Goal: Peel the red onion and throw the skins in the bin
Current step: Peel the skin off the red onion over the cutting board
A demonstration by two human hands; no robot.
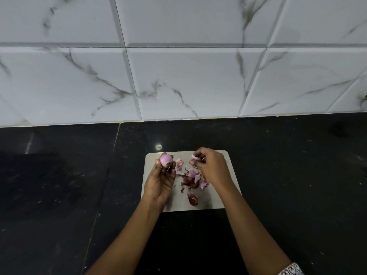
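Peeling is the step in hand, and it looks close to done. The left hand (160,183) holds the red onion (166,160) up at its fingertips over the far-left corner of the grey cutting board (220,201), fingers curled round it from below; the bulb shows pale pink flesh over most of its face, with a small brownish patch of skin left at its right side. The right hand (211,167) hovers over the far-right part of the board with its fingers pinched on a pale strip of skin (195,158), just apart from the onion. Between and below the hands, a loose pile of skins (191,178) lies on the board, pink and dark purple, with one dark piece (193,199) nearer the person. The board sits on the black tabletop (59,185) before a marbled tile wall (178,76). No bin is in view. Next, the pinched strip probably gets dropped onto the pile, the last patch picked off, then every scrap gathered for carrying away.
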